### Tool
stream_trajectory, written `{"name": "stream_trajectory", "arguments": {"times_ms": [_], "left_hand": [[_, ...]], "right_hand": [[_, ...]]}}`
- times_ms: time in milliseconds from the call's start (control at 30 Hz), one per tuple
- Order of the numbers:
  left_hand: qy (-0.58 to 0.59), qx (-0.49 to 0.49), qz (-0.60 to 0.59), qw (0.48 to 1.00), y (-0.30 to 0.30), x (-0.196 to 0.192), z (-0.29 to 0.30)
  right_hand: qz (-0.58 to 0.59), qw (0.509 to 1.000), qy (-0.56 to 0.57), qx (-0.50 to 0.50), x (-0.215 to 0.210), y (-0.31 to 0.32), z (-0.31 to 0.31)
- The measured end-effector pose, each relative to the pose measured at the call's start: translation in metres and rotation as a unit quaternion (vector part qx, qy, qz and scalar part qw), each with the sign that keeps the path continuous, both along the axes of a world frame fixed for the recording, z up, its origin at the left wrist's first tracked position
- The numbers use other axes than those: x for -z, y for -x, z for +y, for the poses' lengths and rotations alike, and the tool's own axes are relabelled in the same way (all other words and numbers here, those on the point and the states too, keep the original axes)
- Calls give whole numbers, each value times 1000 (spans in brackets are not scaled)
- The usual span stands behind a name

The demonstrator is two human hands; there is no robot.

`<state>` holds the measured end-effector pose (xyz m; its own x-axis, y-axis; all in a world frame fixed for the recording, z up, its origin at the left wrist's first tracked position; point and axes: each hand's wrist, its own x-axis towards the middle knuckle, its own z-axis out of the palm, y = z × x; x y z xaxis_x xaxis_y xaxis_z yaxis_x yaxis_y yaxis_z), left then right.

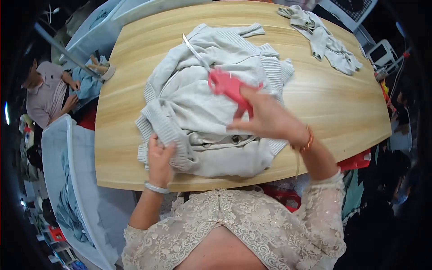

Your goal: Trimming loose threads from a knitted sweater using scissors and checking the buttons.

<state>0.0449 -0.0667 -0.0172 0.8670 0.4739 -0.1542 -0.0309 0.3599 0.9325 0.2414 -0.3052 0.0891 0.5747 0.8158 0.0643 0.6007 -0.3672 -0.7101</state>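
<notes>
A pale grey knitted sweater (216, 96) lies bunched on the table in front of me, with ribbed bands and dark round buttons or eyelets near its front edge. At its near left corner, my left hand (159, 159) grips the ribbed fabric between thumb and fingers. Above the sweater's right half, my right hand (274, 117) is blurred by motion. It holds a pink-red handheld tool (229, 87), whose exact kind the blur hides. From the tool's far end a slim, slightly curved silvery strip (194, 49) reaches out over the knit.
A wooden-topped table (333, 130) carries another pale garment (321, 40) at the far right. White plastic bins (69, 148) with grey-blue cloth stand along the left. Beyond them a seated person (47, 92) handles blue cloth. A small cup (108, 72) sits at the table's left edge.
</notes>
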Motion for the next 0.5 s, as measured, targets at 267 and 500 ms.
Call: {"name": "stream_trajectory", "arguments": {"times_ms": [267,500], "left_hand": [[36,-12,-145,989,-32,-51,-46],[-169,1,-247,954,-37,-57,-57]], "right_hand": [[23,998,-65,9,45,93,32],[-26,990,-107,83,35,75,40]]}}
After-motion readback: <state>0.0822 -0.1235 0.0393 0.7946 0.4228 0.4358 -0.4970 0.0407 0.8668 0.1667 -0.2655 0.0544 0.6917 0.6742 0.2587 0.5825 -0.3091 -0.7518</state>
